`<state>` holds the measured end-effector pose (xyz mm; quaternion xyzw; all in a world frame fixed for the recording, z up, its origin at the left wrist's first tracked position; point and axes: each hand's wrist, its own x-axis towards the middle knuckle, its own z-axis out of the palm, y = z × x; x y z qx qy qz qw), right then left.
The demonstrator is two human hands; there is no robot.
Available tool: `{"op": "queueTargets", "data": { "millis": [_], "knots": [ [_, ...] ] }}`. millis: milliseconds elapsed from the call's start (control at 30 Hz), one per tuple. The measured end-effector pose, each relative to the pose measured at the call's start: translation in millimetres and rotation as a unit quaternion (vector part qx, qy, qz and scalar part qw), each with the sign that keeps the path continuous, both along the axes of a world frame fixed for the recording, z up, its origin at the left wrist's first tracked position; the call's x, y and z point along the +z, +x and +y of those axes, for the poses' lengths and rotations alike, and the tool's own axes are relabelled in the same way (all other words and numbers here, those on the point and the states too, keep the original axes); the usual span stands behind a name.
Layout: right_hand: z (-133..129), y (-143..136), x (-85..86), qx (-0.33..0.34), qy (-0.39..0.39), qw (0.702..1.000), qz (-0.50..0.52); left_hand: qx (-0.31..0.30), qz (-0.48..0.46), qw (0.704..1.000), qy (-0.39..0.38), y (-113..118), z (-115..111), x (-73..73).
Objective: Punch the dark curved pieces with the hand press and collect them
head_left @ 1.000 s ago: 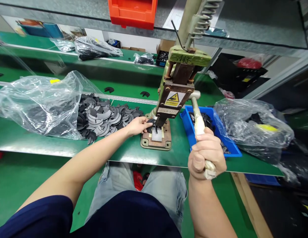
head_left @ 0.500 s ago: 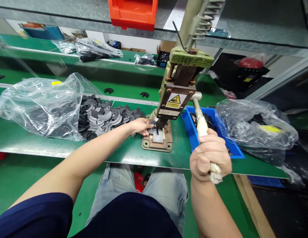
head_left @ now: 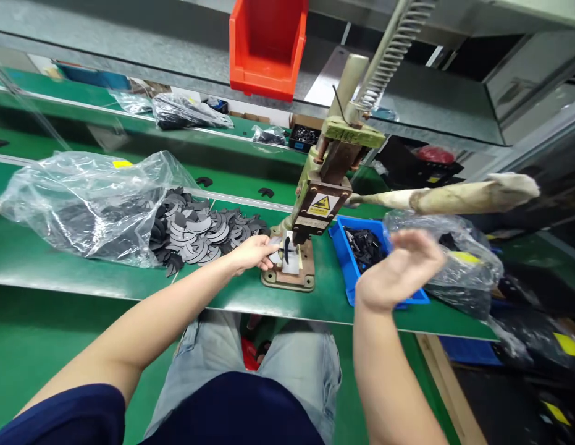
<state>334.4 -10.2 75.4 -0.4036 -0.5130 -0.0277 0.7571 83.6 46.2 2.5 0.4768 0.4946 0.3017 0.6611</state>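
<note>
My left hand [head_left: 256,253] pinches a grey curved piece [head_left: 274,248] at the left side of the press base [head_left: 307,266]. A small black curved part [head_left: 287,250] lies on the base under the head of the hand press [head_left: 317,207]. My right hand [head_left: 410,262] is off the lever, above the blue bin [head_left: 352,272], its fingers apart and slightly blurred. The wrapped press lever [head_left: 454,196] sticks out to the right, above that hand. Left of my left hand is a pile of grey curved pieces [head_left: 199,232].
A clear plastic bag [head_left: 83,198] of pieces lies on the green table [head_left: 241,303] at the left. Another plastic bag [head_left: 463,272] sits right of the blue bin. A red bin [head_left: 268,68] hangs at the shelf edge above.
My right hand has let go of the lever, and the lever has swung up to the right. The press head has risen. My left hand still holds the grey piece, slightly lower in view.
</note>
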Motion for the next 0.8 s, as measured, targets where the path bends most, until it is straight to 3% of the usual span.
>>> {"op": "queueTargets", "data": {
  "millis": [67, 133, 233, 467, 667, 800],
  "knots": [
    [-17.0, -8.4, -48.8, 0.1, -0.17, 0.98, -0.012, -0.017, -0.026, 0.999, 0.033, -7.5, -18.9, 7.9],
    [-30.8, -23.2, -84.0, 0.18, -0.26, 0.948, -0.038, -0.037, -0.037, 0.997, 0.061, -10.8, -38.3, 16.9],
    [-41.3, -47.6, -107.6, 0.259, -0.324, 0.908, -0.052, -0.06, -0.033, 0.995, 0.077, -8.0, -61.8, 29.2],
    [-52.1, -67.7, -115.1, 0.274, -0.338, 0.9, -0.027, -0.095, 0.001, 0.992, 0.079, 1.0, -82.0, 40.2],
    [-61.2, -61.4, -112.9, 0.26, -0.32, 0.907, -0.085, -0.137, -0.023, 0.99, 0.017, 1.6, -72.8, 36.3],
    [-60.5, -49.6, -101.8, 0.245, -0.305, 0.904, -0.174, -0.15, 0.014, 0.988, 0.037, -4.2, -65.8, 30.0]
  ]
}}
